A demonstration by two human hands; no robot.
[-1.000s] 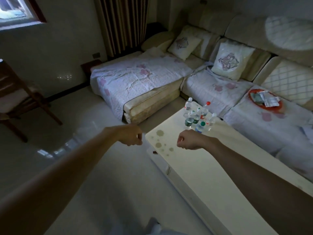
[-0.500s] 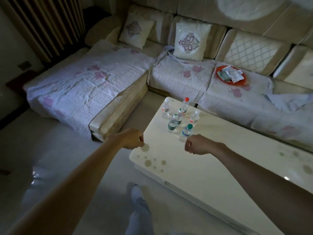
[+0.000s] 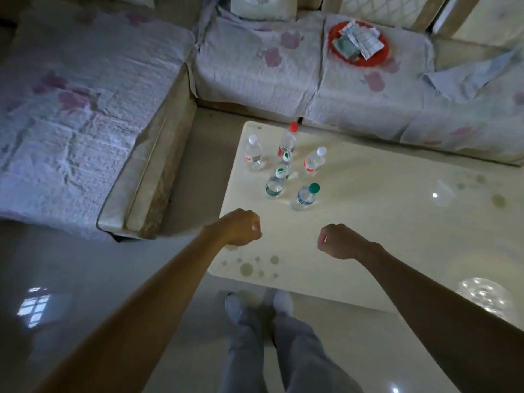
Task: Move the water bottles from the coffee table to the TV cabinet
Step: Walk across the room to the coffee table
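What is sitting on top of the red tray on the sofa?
The red tray holds a white checked cloth overlapping a folded greenish cloth. Whatever lies beneath them is covered; only the tray's rim shows.

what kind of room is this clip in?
Most likely a home living room: a cushioned sectional sofa under a floral cover wraps a glossy coffee table holding water bottles, on a polished tile floor.

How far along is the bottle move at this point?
Nothing looks done: six water bottles stand clustered on the coffee table. In hand: nothing; the left hand and right hand are curled into empty fists short of them. Every bottle is left to carry; the TV cabinet is out of view.
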